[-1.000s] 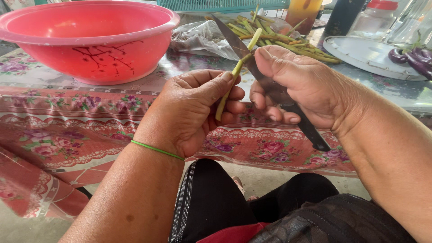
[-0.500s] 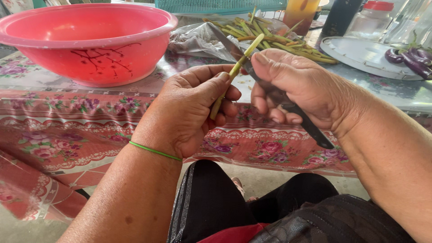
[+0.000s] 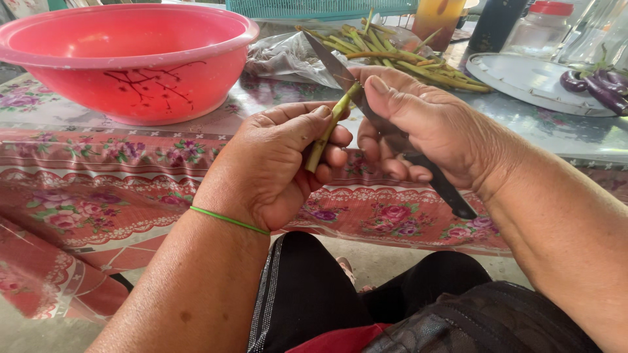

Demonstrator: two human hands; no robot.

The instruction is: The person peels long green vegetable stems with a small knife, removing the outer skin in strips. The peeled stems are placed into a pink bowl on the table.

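Left hand (image 3: 271,167) pinches green stem (image 3: 326,134) between thumb and fingers, in the air before the table's (image 3: 98,189) near edge. Right hand (image 3: 432,134) is closed around knife (image 3: 392,131), and the blade touches the stem's upper end.

I count two hands of mine: my left hand (image 3: 275,163) has one green stalk (image 3: 327,134) in its grip, and my right hand (image 3: 432,127) has one knife (image 3: 392,127) in its grip. Beyond my left grip stands one pink basin (image 3: 131,59) on the surface (image 3: 98,163). Just past the knife tip lies one heap of green stalks (image 3: 405,55), too many and too tangled to count, on one clear plastic bag (image 3: 288,55). Beyond my right grip I see one round grey tray (image 3: 530,82), about three purple aubergines (image 3: 595,82), and two jars behind them: one orange jar (image 3: 439,16), one clear jar (image 3: 543,26) with a red lid. One green band (image 3: 229,219) circles my left wrist.
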